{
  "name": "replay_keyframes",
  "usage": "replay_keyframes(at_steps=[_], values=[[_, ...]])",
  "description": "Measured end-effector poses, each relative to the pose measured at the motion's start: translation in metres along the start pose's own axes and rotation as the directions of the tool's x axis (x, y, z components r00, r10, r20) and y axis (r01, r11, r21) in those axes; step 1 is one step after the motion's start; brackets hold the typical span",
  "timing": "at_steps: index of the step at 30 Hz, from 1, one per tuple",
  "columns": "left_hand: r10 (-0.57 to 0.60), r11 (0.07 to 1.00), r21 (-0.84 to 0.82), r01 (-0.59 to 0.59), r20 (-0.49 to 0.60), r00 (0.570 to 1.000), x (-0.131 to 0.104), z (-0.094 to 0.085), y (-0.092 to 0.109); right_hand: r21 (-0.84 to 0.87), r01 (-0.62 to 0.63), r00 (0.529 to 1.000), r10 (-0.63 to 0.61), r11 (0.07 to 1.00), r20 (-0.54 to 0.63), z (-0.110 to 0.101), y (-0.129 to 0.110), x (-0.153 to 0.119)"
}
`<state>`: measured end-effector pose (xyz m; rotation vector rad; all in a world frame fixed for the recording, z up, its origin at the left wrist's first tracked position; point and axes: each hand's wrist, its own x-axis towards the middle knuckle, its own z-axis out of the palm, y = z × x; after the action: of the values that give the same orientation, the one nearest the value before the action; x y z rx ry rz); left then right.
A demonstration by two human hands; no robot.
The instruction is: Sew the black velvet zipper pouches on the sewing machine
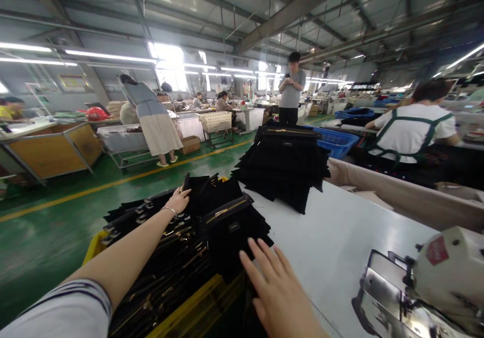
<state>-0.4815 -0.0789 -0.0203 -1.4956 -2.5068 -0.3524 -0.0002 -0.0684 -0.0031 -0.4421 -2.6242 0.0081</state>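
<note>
Black pieces (pixel 159 270) fill the crate (pixel 198 302); one stack (pixel 289 159) sits out. Your left hand (pixel 179 201) pinches one piece (pixel 186 181), your right hand (pixel 279 288) open.

The picture's right edge cuts off the machine (pixel 449 262), its bottom edge the crate (pixel 185 313). The far stack (pixel 287 164) hides the worktop's (pixel 340 232) far left corner. The label's (pixel 234 226) lettering and the left hand's (pixel 178 201) grip are unclear.

Left hand (pixel 179 200) reaches forward; right hand (pixel 279 290) spreads its fingers (pixel 252 271).
</note>
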Motion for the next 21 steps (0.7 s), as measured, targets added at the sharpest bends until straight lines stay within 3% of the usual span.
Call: replay_keyframes(at_steps=[4, 7, 10, 15, 18, 21], values=[[-0.052, 0.998, 0.045, 0.05, 0.04, 0.998, 0.001, 0.001, -0.005, 0.12, -0.068, 0.971, 0.038, 0.99, 0.236, 0.046, -0.021, 0.092], [-0.073, 0.995, 0.075, 0.068, 0.058, 0.996, 0.005, 0.0, -0.011, 0.139, -0.125, 0.96, 0.084, 0.982, 0.268, 0.053, -0.007, 0.111], [0.002, 0.997, 0.077, -0.01, 0.095, 0.995, 0.006, 0.001, -0.016, 0.127, -0.173, 0.951, 0.132, 0.977, 0.279, 0.041, 0.024, 0.086], [0.219, 0.973, 0.004, -0.229, 0.277, 0.936, 0.006, 0.014, -0.017, 0.082, -0.159, 0.958, 0.133, 0.984, 0.256, 0.016, 0.075, -0.008], [0.23, 0.97, 0.006, -0.244, 0.306, 0.924, 0.015, 0.021, -0.018, 0.071, -0.138, 0.978, 0.125, 0.988, 0.169, 0.011, 0.084, -0.05], [0.17, 0.98, 0.054, -0.192, 0.275, 0.946, 0.03, 0.023, -0.019, 0.071, -0.143, 0.984, 0.134, 0.987, 0.117, 0.013, 0.083, -0.063]])
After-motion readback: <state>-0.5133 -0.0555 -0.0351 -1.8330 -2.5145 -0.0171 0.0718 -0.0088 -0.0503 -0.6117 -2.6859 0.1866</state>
